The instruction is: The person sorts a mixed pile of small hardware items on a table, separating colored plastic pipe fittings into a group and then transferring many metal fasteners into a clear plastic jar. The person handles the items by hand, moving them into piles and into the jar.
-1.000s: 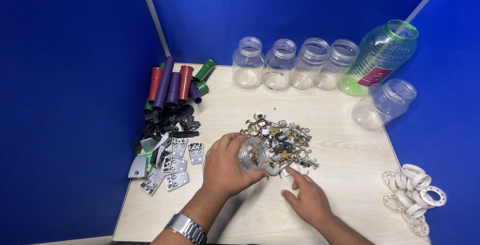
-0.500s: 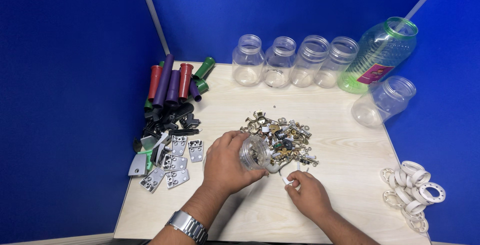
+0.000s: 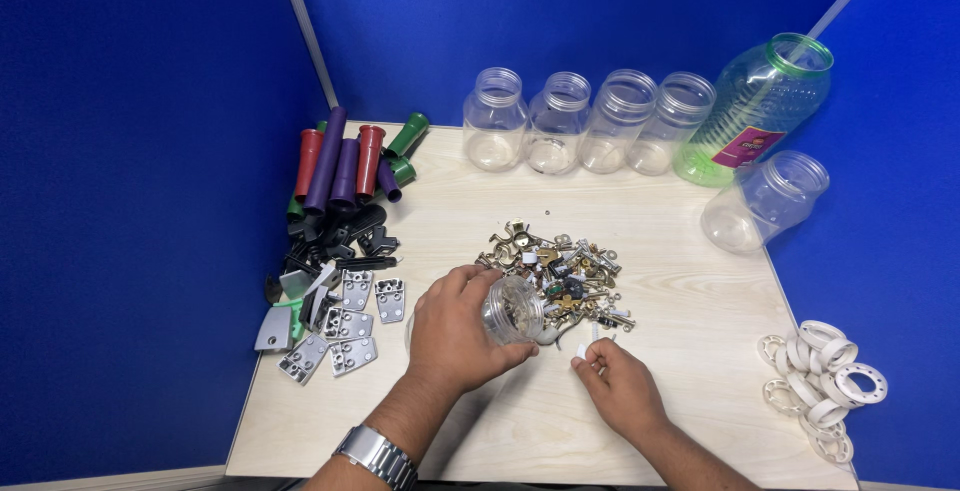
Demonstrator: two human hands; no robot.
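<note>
My left hand [image 3: 455,329] grips a small clear plastic jar [image 3: 512,309], tipped on its side with its mouth facing the pile of small metal hardware [image 3: 556,273] in the middle of the table. My right hand [image 3: 620,383] rests on the table just right of the jar, fingers pinched on a small white piece [image 3: 583,350] at the pile's near edge. A metal watch [image 3: 378,456] is on my left wrist.
Several empty clear jars [image 3: 590,123] line the back of the light wood table [image 3: 690,281], with a tall green-rimmed bottle [image 3: 757,106] and one more jar [image 3: 764,201] at the right. Coloured tubes [image 3: 345,161], black parts and grey hinge plates [image 3: 345,326] lie left. White rings [image 3: 822,381] lie right.
My right hand has slid a little up and left toward the jar's mouth, pinching a small white piece. My left hand keeps the jar in the same place.
</note>
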